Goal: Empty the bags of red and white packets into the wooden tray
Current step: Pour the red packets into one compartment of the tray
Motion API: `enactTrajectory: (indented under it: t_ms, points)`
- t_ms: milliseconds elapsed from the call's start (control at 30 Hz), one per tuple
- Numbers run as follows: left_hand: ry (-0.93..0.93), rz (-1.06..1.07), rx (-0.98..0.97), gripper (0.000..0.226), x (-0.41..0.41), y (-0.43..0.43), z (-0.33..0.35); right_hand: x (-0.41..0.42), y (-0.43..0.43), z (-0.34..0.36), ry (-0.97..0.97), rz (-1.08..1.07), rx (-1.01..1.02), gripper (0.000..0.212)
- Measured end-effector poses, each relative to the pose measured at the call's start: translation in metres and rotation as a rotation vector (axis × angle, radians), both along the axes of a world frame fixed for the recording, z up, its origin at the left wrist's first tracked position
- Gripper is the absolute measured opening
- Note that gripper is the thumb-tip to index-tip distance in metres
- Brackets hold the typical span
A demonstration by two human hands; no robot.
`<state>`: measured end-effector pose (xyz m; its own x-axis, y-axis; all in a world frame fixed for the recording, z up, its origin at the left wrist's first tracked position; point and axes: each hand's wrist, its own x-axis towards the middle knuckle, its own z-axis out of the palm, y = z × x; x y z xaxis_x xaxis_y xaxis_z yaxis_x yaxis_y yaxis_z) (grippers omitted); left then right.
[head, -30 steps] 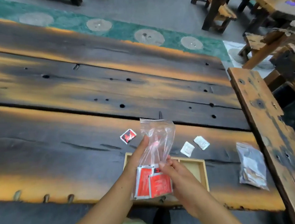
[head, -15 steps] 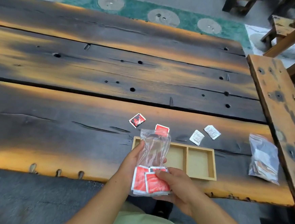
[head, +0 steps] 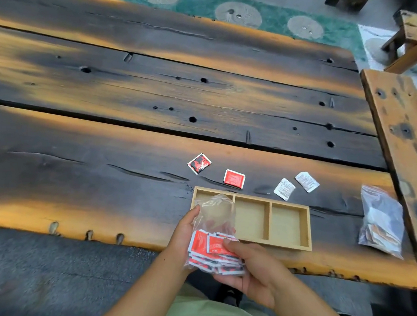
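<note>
Item: clear bag of red packets [head: 214, 214], held upright over the near table edge, overlapping the left compartment of the wooden tray [head: 305, 227], packets settled at its bottom. The left hand [head: 183, 232] grips the bag's left side, thumb on the film. The right hand [head: 256, 273] cups the loaded base from beneath, thumb pressed on the top packet. This hold likely steadies the weight so the upper end can be worked; whether the mouth is open cannot be told. The tray's middle and right compartments are bare. A second bag [head: 382, 221], filled, lies right of the tray, apart, presumably awaiting its turn. Loose on the table [head: 101, 146] beyond the tray: two red packets [head: 234, 178] and two white packets [head: 284, 188].
</note>
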<state>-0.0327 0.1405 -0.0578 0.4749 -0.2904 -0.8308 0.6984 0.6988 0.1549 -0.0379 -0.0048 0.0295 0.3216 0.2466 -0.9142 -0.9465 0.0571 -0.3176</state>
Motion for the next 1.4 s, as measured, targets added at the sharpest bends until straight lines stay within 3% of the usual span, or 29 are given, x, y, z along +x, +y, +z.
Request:
enactTrajectory:
  t_ms: [133,1000,1233,1400]
  points:
    - [-0.001,0.028,0.026,0.054,0.001,0.001,-0.002,0.0,0.003,0.002,0.001,-0.037,-0.009,0.023]
    - [-0.049,0.11,-0.037,0.066,-0.009,0.0,-0.008,-0.005,0.002,0.019,-0.028,-0.053,0.086,0.029]
    - [-0.048,0.204,-0.039,0.052,-0.004,-0.003,0.003,-0.007,0.001,0.02,-0.054,-0.073,0.089,0.033]
    - [-0.082,0.185,-0.158,0.066,-0.007,0.0,0.001,-0.006,-0.001,0.024,-0.049,-0.074,0.108,0.03]
